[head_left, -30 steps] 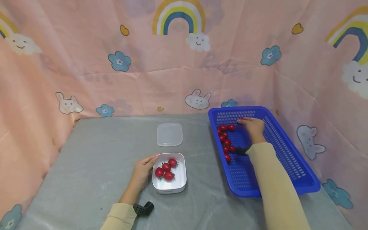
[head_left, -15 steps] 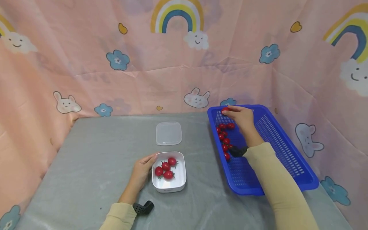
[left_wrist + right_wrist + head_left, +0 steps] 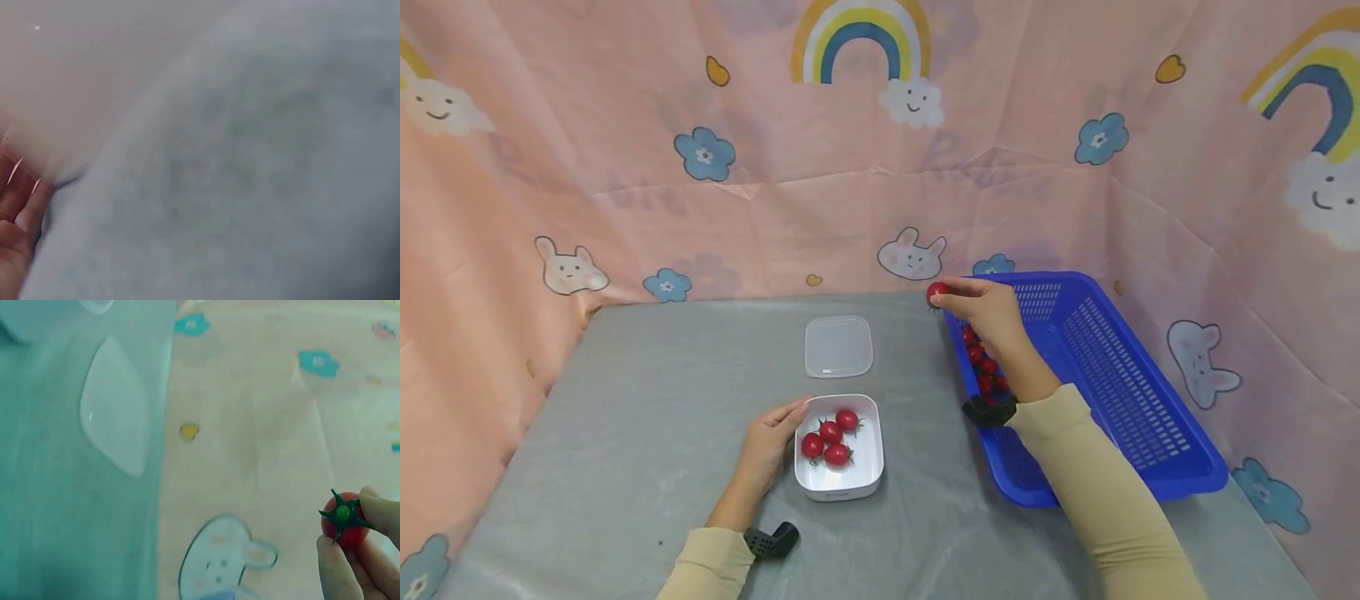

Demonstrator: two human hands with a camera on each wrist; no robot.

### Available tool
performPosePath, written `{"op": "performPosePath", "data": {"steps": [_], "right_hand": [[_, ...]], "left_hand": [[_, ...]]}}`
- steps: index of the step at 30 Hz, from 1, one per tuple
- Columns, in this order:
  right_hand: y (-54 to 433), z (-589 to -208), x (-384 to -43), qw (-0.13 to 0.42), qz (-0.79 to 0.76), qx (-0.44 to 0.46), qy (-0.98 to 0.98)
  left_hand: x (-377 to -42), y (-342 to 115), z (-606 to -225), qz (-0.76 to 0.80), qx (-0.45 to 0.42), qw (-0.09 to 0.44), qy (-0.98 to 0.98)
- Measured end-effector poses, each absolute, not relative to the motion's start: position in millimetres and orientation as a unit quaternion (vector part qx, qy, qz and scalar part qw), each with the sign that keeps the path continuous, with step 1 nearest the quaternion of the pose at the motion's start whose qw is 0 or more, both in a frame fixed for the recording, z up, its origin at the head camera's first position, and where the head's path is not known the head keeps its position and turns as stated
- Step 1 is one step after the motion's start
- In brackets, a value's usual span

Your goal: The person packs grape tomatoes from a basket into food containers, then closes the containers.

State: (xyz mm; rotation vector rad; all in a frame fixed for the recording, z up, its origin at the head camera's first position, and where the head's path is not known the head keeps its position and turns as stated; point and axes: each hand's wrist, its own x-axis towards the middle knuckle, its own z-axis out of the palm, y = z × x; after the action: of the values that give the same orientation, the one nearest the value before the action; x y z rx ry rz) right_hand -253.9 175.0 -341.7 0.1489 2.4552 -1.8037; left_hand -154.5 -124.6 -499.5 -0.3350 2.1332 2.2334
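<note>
My right hand point(image 3: 996, 318) pinches a red cherry tomato point(image 3: 936, 293) with a green stem star between thumb and fingers. It is over the left rim of the blue plastic basket point(image 3: 1180, 467), and the same tomato point(image 3: 345, 519) shows stem-on in the right wrist view. My left hand point(image 3: 766, 443) rests against the left side of a square white container point(image 3: 867, 454), fingers reaching to its back left corner. Several cherry tomatoes point(image 3: 837, 454) lie in that container. In the left wrist view, part of the left hand point(image 3: 22, 219) shows beside a large blurred surface.
A clear square lid point(image 3: 838, 347) lies flat behind the container on the grey table cover point(image 3: 662, 417). More tomatoes point(image 3: 987, 367) sit along the basket's left side, partly behind the right wrist. A pink patterned curtain point(image 3: 760, 208) hangs behind the table.
The right hand has moved left with its tomato, from inside the basket to over its left rim. The left hand and the container have stayed in place.
</note>
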Motion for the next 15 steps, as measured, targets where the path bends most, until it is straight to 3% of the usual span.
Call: {"op": "performPosePath", "data": {"steps": [15], "right_hand": [[125,-342,-220,0.084,-0.6,-0.005,0.796]], "left_hand": [[-153,-127,-501,0.7,-0.102,0.002,0.707]]}}
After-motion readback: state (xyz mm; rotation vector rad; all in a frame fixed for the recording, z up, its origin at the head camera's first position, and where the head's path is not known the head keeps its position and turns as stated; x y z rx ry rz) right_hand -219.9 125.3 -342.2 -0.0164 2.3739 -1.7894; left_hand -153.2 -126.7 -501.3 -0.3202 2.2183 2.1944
